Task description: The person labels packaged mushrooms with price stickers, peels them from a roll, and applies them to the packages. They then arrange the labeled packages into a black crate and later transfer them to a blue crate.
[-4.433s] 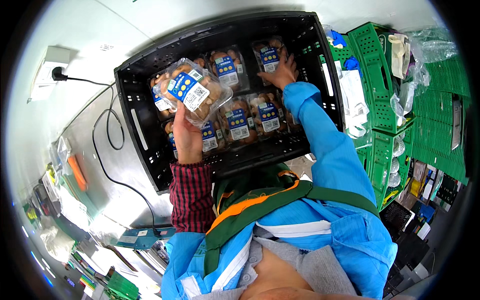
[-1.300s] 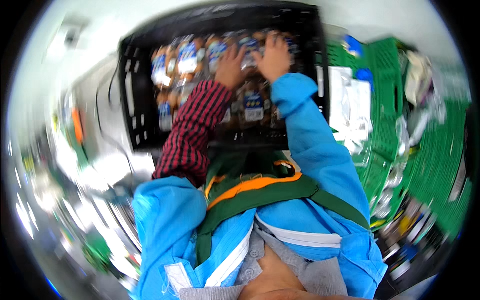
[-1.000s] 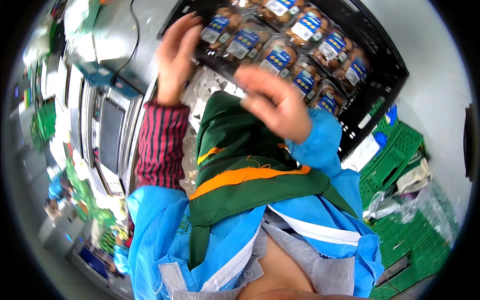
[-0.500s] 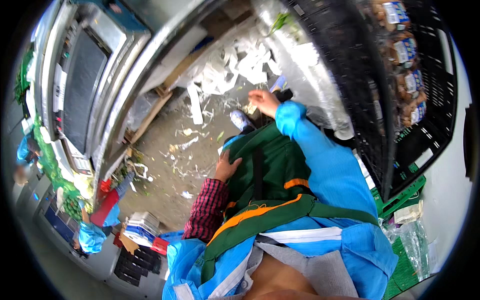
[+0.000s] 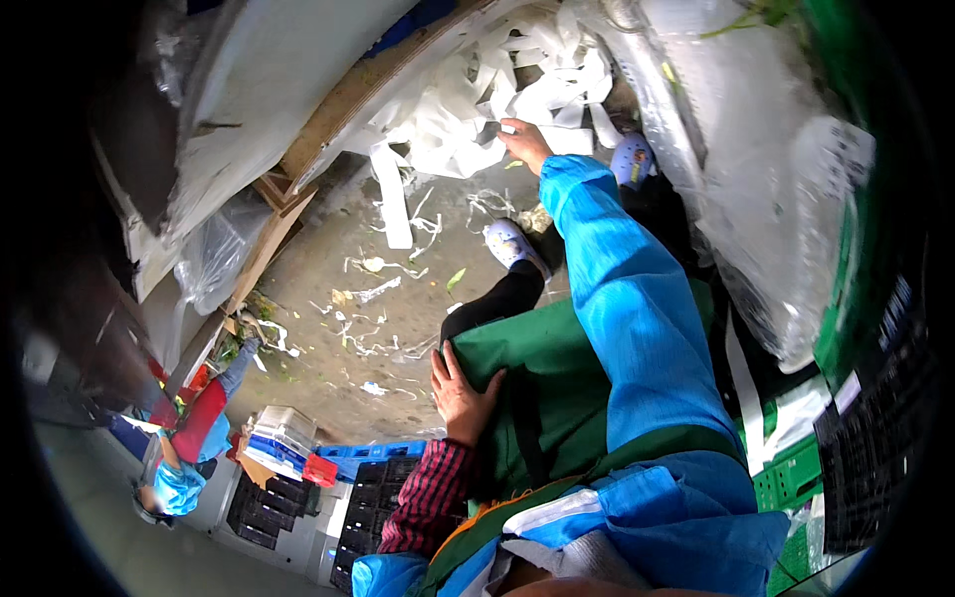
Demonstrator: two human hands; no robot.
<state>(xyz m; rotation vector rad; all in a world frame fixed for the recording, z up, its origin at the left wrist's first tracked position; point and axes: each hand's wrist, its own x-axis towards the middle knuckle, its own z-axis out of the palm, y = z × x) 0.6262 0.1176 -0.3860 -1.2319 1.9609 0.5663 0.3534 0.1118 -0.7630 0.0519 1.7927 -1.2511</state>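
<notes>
My right hand (image 5: 527,145), in a blue sleeve, reaches down to a heap of white paper-like strips (image 5: 453,124). Its fingertips lie against the heap's near edge, fingers a little apart; I cannot see a strip gripped in them. On the green apron (image 5: 532,363) over my thigh rests my left hand (image 5: 464,400), fingers spread and holding nothing. A red-and-black checked cuff covers that wrist. Below the heap one long strip (image 5: 393,199) lies on the floor, close to my lilac clog (image 5: 512,245).
Wet floor (image 5: 408,338) carries scraps and leaf bits. A wooden-edged white panel (image 5: 288,90) stands left, plastic-wrapped goods (image 5: 736,169) right. Black crates (image 5: 875,448) and a green crate (image 5: 791,473) are at lower right. Another person (image 5: 194,443) in blue and red is at far left.
I have bent lower, and my right hand has moved to the strips. My left hand stays on the apron. The crate of packaged goods at right has left the view.
</notes>
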